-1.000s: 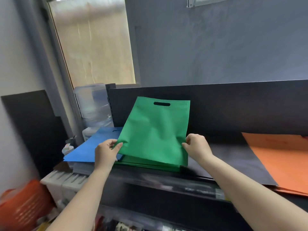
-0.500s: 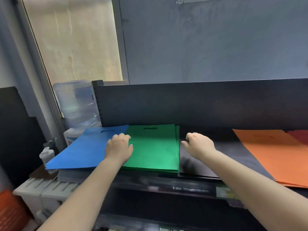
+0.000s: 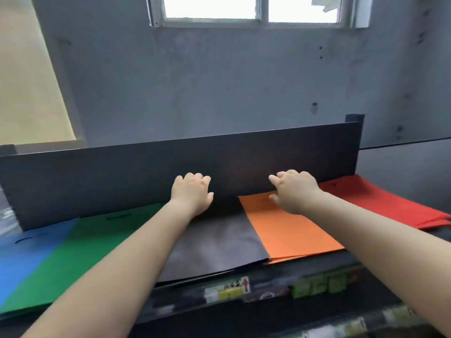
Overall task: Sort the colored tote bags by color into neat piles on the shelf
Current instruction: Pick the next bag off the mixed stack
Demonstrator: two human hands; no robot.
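Five flat piles of tote bags lie side by side on the dark shelf [image 3: 256,291]: blue [image 3: 22,257] at far left, green [image 3: 80,245], black [image 3: 219,247], orange [image 3: 290,230] and red [image 3: 380,203] at far right. My left hand [image 3: 191,193] hovers over the far end of the black pile, fingers loosely curled, holding nothing. My right hand [image 3: 292,191] reaches over the far end of the orange pile, fingers relaxed and empty. My forearms hide parts of the green, black and orange piles.
A dark back panel [image 3: 170,167] stands upright right behind the piles. Beyond it are a grey wall [image 3: 219,89] and a window [image 3: 256,8]. Price labels [image 3: 229,289] line the shelf's front edge.
The green bag was laid flat on its pile and both hands let go. My hands and view have moved right, from the blue and green piles to the black and orange ones.
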